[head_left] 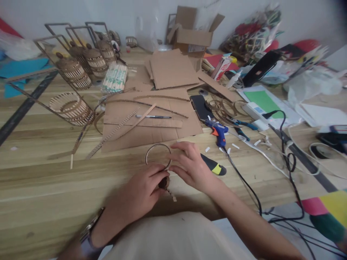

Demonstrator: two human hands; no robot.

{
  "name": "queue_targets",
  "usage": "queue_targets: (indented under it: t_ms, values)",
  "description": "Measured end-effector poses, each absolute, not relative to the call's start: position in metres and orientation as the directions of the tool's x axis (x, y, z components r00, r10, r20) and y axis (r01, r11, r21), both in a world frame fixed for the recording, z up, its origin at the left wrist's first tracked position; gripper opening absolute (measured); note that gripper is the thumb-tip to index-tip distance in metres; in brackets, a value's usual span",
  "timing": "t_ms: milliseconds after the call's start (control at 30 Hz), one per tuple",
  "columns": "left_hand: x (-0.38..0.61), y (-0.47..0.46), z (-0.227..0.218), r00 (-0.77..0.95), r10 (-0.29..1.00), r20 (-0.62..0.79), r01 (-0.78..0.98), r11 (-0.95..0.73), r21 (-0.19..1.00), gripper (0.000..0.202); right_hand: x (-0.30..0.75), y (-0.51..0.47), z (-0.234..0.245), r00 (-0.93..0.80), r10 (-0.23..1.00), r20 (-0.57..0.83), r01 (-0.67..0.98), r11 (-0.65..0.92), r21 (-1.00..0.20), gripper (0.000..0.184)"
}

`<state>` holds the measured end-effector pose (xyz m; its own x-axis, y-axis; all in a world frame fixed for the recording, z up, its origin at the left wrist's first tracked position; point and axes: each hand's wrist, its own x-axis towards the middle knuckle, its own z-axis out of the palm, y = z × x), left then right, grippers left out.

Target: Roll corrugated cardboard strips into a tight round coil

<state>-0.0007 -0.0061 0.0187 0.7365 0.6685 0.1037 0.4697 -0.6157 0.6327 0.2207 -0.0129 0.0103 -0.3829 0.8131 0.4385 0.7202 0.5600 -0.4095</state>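
My left hand is closed over a small brown roll, and a short strip end hangs from the roll. Its fingertips also meet the near edge of a thin ring that stands just above the hand. On the ring's right side is my right hand, its fingers apart and the fingertips at the rim; whether they press on it I cannot tell. Behind the ring lies a cardboard sheet bearing a pen and several notched strips. A black-and-yellow handled tool lies partly behind my right hand.
A blue glue gun with a black cord rests at right, near pliers and a phone. Slatted lanterns and an unlidded slatted basket stand at left. A cardboard box is at the back.
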Motion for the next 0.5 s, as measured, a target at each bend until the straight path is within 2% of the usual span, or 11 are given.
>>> queue_targets:
  t_ms: [67,167,367,500]
  values:
    - [0.0,-0.008,0.02,0.732,0.673,0.105,0.474,-0.614,0.631,0.034,0.229,-0.011,0.008,-0.301,0.836,0.459,0.708,0.518,-0.48,0.03]
    - [0.0,-0.011,0.022,0.735,0.672,0.096,0.485,-0.619,0.617,0.036,0.236,-0.008,0.004,-0.228,0.864,0.449,0.69,0.469,-0.551,0.025]
    - [0.001,-0.013,0.022,0.737,0.665,0.12,0.487,-0.645,0.589,0.04,0.235,-0.007,0.006,-0.233,0.861,0.453,0.642,0.486,-0.593,0.013]
    - [-0.002,-0.01,0.015,0.699,0.693,0.175,0.511,-0.657,0.555,0.042,0.237,-0.013,0.011,-0.224,0.864,0.452,0.672,0.472,-0.57,0.009]
